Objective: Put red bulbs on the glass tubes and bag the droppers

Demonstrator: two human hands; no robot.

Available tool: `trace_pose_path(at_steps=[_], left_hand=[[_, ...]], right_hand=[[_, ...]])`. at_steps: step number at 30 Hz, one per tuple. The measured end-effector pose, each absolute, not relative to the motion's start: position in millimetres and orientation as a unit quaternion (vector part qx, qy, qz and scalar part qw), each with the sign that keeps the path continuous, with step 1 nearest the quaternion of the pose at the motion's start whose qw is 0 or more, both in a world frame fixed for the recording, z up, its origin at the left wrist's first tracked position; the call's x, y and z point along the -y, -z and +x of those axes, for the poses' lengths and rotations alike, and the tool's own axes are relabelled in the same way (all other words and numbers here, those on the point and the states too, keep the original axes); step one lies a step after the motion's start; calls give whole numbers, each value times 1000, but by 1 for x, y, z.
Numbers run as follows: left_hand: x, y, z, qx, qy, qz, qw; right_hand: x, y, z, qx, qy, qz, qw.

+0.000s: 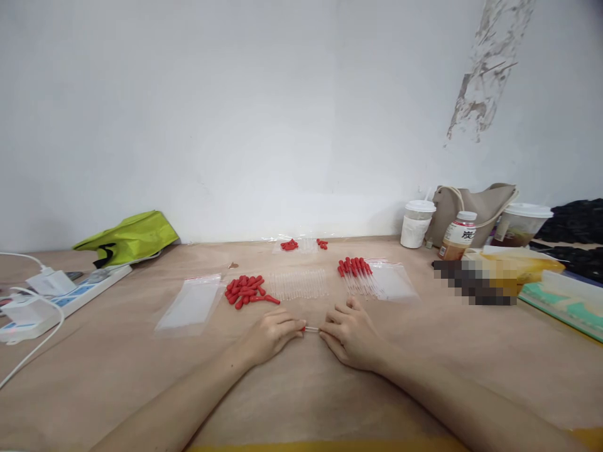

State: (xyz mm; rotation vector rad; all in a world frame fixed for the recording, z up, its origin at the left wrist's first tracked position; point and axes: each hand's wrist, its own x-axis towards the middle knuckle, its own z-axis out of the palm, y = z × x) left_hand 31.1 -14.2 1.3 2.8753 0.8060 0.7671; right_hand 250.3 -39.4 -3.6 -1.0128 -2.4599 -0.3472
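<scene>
My left hand (273, 334) is closed in a pinch on a red rubber dropper bulb (304, 328), mostly hidden by the fingers. My right hand (352, 336) pinches a thin clear dropper tube (312, 329), which bridges the gap between both hands and meets the bulb. Beyond my left hand lies a pile of loose red rubber bulbs (244, 290). Clear tubes (298, 284) lie side by side in a row at the middle. Past my right hand, several droppers with red bulbs fitted (357, 274) rest together, their tubes pointing toward me.
Clear zip bags lie at left (188, 306) and right (394, 280). More red bulbs and tubes sit in plastic (308, 245) by the wall. A power strip (89, 292) and green bag (129, 240) stand left; a white cup (416, 225), bottle (458, 236) and grey bag (475, 204) right.
</scene>
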Motion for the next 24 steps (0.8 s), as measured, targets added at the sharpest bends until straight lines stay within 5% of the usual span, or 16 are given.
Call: trace_pose_path(at_steps=[11, 24], left_hand=[[13, -3, 32, -344, -293, 886, 102], [11, -1, 31, -341, -283, 890, 107]], right_hand=[[-15, -19, 274, 686, 17, -667, 290], [-71, 1, 263, 625, 36, -752, 208]])
